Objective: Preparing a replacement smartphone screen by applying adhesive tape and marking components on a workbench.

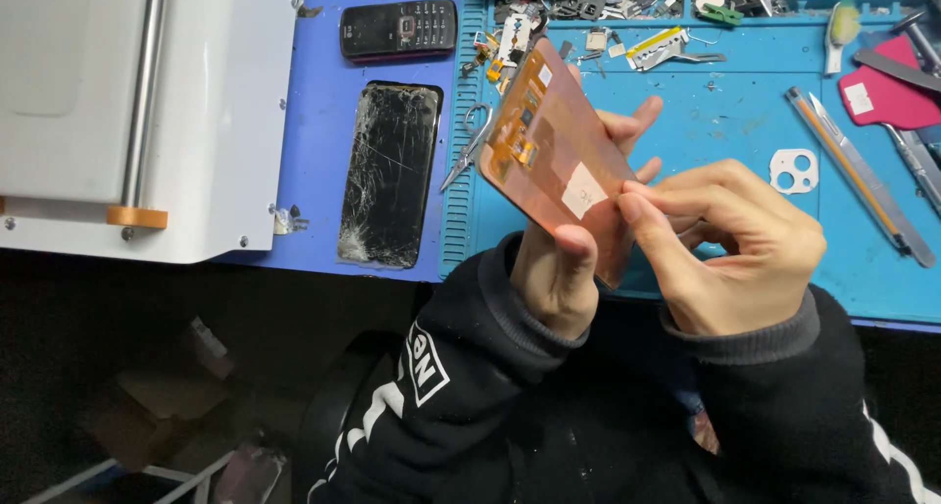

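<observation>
Left hand (559, 269) is gripping a copper-backed phone display panel (554, 156) from below, thumb on the near edge, held tilted up over the blue work mat (745, 141). Right hand (730, 244) has its fingertips pinched together at the panel's right edge, beside a small white sticker (585, 192). Looks like the peeling or picking stage to me. A steady grip and a gentle pull seem called for. Cracked phone (390, 176) lies to the left, scissors (470, 143) beside it.

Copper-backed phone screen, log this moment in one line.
left hand: holds copper-backed screen panel | right hand: pinches its edge | cracked phone: on mat
</observation>
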